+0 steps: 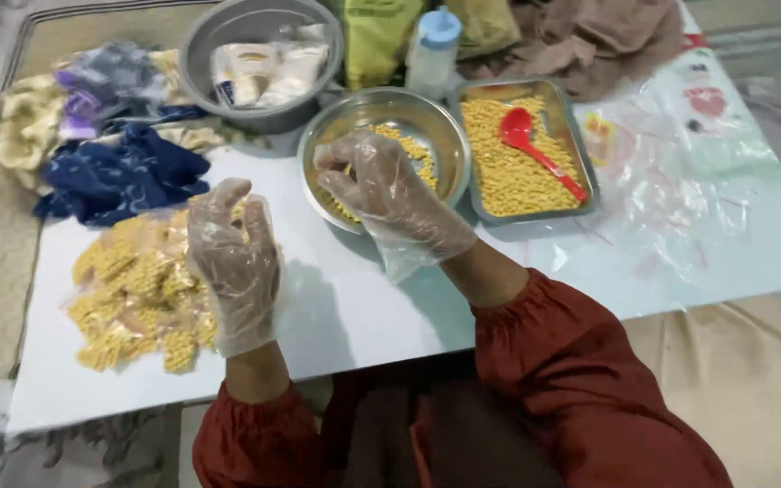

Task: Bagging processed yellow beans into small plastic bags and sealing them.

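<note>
Over the bowl: right hand [381, 185], gloved, fingers pinched on yellow pieces.
Bowl [354, 117]: partly filled.
Left of bowl: left hand [232, 258], fingers curled, contents unclear, above filled bags [133, 294].
Tray [522, 154]: plenty left.

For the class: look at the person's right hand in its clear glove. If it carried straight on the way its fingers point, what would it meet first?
The right hand points down and away into the round steel bowl. It would most likely meet the yellow kernels in that bowl first, though its height above them is unclear.
</note>
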